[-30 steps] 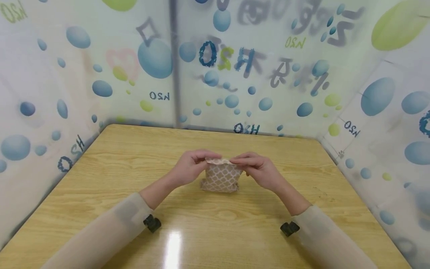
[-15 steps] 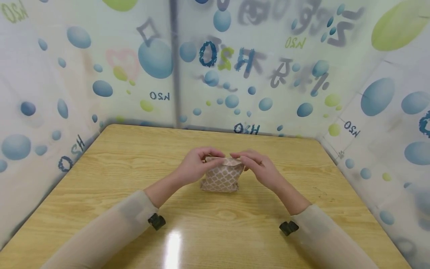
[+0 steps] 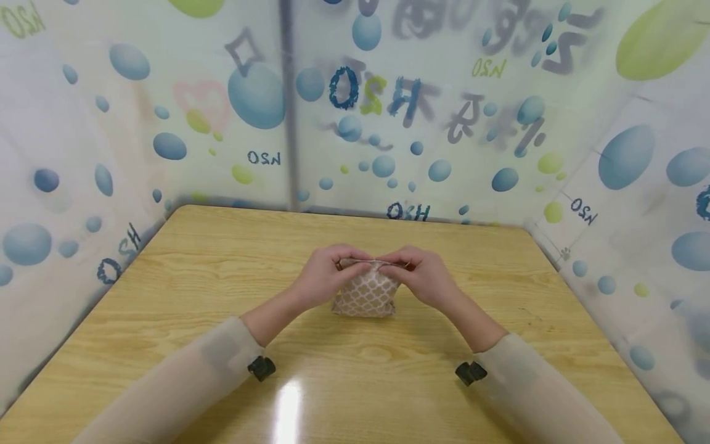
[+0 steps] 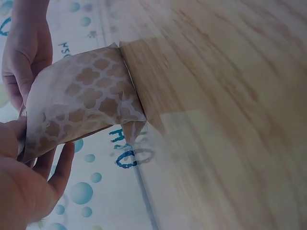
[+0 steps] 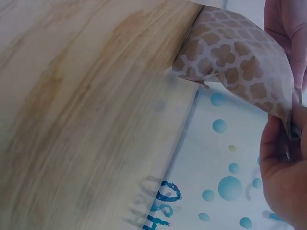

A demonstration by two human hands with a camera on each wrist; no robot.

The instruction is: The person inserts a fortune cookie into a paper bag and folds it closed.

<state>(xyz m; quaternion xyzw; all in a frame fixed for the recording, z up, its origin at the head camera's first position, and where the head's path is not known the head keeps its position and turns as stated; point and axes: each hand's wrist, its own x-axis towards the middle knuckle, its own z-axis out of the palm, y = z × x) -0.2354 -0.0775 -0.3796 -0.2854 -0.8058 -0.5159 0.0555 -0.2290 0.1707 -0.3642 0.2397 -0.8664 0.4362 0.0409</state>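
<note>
A small tan paper bag (image 3: 366, 295) with a white lattice pattern stands upright on the table, its top edge narrow and flattened. My left hand (image 3: 327, 275) pinches the top edge at its left part, thumb on the near side and fingers behind. At the right part of the same edge, my right hand (image 3: 424, 275) pinches it the same way, the two hands' fingertips nearly meeting in the middle. The left wrist view shows the bag (image 4: 88, 91) bulging below the grip. In the right wrist view a bag corner (image 5: 288, 125) sticks out by the right hand's fingers.
The wood-grain table (image 3: 355, 382) spreads around the bag, with a bright light reflection near the front. Behind it and at both sides hang pale curtains (image 3: 444, 123) printed with blue and green bubbles. Dark clips (image 3: 262, 368) sit at the sleeve cuffs.
The top flap, tilted toward me earlier, now shows as a thin edge. Both hands have shifted their grip inward along it, thumbs on the near side. The bag's base stays in place.
</note>
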